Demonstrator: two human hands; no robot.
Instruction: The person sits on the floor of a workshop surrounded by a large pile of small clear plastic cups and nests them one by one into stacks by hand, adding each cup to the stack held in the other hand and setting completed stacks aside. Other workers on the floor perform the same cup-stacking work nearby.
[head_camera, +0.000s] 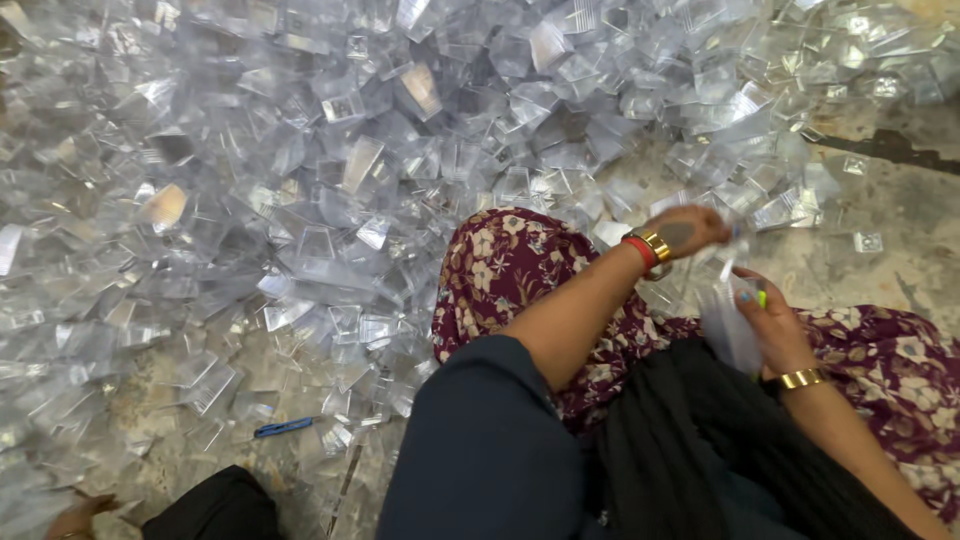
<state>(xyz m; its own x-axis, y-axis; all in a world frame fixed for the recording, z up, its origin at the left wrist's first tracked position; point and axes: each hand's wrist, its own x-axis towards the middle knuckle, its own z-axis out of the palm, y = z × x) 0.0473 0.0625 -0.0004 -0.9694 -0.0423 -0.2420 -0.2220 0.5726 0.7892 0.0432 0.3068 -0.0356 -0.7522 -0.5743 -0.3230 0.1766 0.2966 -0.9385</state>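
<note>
Head view: right hand (775, 325) grips a stack of clear plastic pieces (728, 325), left hand (690, 228) pinches one on top; the slippery stack may slide apart into the floor pile of clear plastic boxes (300, 180).

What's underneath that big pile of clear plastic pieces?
A speckled concrete floor shows around the pile of clear plastic pieces, and a blue pen lies at its edge. Anything beneath the thick middle is covered.
</note>
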